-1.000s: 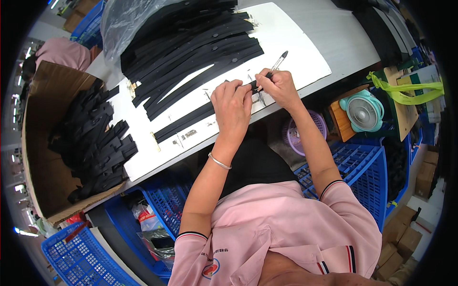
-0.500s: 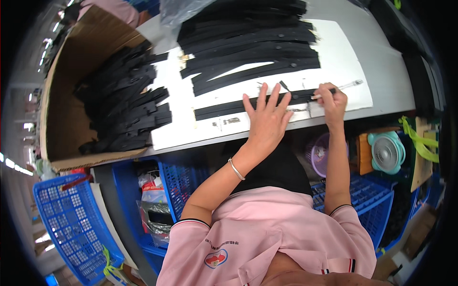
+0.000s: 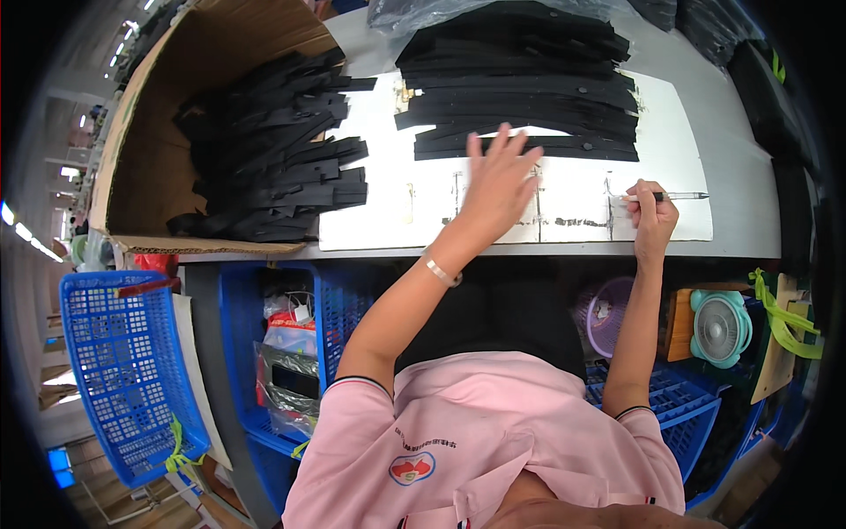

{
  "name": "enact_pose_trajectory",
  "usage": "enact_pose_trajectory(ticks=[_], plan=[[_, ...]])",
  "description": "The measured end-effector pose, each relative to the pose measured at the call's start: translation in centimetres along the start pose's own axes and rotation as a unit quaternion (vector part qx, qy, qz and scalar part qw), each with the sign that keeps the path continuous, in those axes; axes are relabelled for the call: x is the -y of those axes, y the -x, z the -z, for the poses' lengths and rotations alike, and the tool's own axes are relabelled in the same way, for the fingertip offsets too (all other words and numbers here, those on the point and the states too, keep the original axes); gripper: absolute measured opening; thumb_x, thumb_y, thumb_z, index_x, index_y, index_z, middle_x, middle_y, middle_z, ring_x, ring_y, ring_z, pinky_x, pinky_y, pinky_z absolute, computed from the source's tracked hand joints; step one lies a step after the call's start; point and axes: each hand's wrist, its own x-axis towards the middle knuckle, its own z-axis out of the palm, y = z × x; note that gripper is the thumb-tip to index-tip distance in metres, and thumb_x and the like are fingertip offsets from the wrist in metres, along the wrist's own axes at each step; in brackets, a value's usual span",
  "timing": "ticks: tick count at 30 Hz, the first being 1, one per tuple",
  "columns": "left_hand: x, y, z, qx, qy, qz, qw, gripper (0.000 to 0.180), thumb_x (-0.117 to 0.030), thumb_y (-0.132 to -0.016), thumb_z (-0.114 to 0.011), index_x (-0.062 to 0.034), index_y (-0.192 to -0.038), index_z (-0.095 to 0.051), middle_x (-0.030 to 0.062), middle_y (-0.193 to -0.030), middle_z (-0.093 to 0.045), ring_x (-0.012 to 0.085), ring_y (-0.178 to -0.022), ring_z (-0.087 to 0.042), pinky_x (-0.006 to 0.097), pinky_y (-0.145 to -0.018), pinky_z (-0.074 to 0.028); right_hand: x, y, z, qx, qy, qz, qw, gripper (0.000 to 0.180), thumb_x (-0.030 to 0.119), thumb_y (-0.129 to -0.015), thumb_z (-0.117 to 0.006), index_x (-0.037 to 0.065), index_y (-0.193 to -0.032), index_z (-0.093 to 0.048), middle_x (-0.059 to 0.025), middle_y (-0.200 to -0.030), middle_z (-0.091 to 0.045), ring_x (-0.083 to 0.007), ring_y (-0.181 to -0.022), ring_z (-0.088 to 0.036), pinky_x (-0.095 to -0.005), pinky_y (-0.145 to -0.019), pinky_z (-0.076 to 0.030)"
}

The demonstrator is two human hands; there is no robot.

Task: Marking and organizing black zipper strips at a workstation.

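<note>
My left hand point(image 3: 500, 181) has its fingers spread, slightly blurred, at the near edge of a stack of black fabric strips point(image 3: 520, 84). Its fingertips overlap the nearest strip point(image 3: 590, 148); whether they press on it I cannot tell. Between the fingers of my right hand point(image 3: 654, 220) is a slim pen point(image 3: 686, 196), lying almost level over the right part of a white board point(image 3: 388, 216). Dark ruled lines and smudges point(image 3: 577, 220) mark the board between and beside my hands.
At the left, a cardboard box point(image 3: 211, 245) holds many black strips, some hanging over its open side. Clear plastic point(image 3: 388, 18) lies behind the stack. Blue baskets point(image 3: 123, 370), a purple basket point(image 3: 606, 317) and a turquoise fan point(image 3: 723, 328) are below table height.
The strip that lay under my left hand is now farther up, against the stack, baring the board's marks. My left hand moved away from me with it. My right hand still holds the pen.
</note>
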Motion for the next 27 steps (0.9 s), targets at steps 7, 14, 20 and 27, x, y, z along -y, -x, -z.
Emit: enact_pose_trajectory(ticks=[7, 14, 20, 27], plan=[[8.8, 11.5, 9.8, -0.131, -0.264, 0.154, 0.943, 0.068, 0.01, -0.077, -0.052, -0.0125, -0.141, -0.059, 0.0105, -0.151, -0.052, 0.0329, -0.149, -0.038, 0.063, -0.123, -0.012, -0.1, 0.0, 0.2, 0.012, 0.0, -0.006, 1.0, 0.02, 0.015, -0.102, -0.066, 0.001, -0.089, -0.072, -0.0005, -0.079, -0.067, -0.0017, -0.063, -0.052, -0.0183, -0.053, -0.035], [11.4, 12.6, 14.4, -0.189, -0.229, 0.162, 0.941, 0.024, -0.009, -0.094, -0.067, -0.0076, -0.117, -0.071, 0.0108, -0.125, -0.071, 0.0308, -0.128, -0.06, 0.053, -0.119, -0.03, 0.9, 0.1, -0.6, 0.008, 0.013, -0.002, 1.0, 0.02, 0.015, -0.101, -0.066, 0.001, -0.087, -0.071, -0.0002, -0.08, -0.068, -0.0035, -0.067, -0.055, -0.0198, -0.06, -0.042], [2.0, 5.5, 7.5, -0.103, -0.016, 0.078, 0.992, 0.018, -0.006, -0.096, -0.064, -0.0065, -0.111, -0.074, 0.0108, -0.108, -0.071, 0.0293, -0.104, -0.067, 0.041, -0.097, -0.051, 1.2, 0.2, -1.0, -0.019, 0.029, -0.003, 0.999, 0.018, 0.015, -0.102, -0.066, 0.001, -0.094, -0.075, 0.0011, -0.075, -0.067, -0.0027, -0.064, -0.053, -0.0196, -0.058, -0.041], [-4.7, -0.9, -0.4, 0.009, 0.139, 0.03, 0.99, 0.031, -0.009, -0.09, -0.075, -0.0061, -0.12, -0.071, 0.0105, -0.102, -0.071, 0.0258, -0.093, -0.069, 0.035, -0.081, -0.054, 1.5, 0.6, -1.1, 0.002, 0.09, 0.041, 0.995, 0.021, 0.018, -0.104, -0.064, 0.005, -0.117, -0.073, -0.0011, -0.078, -0.068, -0.0056, -0.063, -0.058, -0.0206, -0.06, -0.046]])
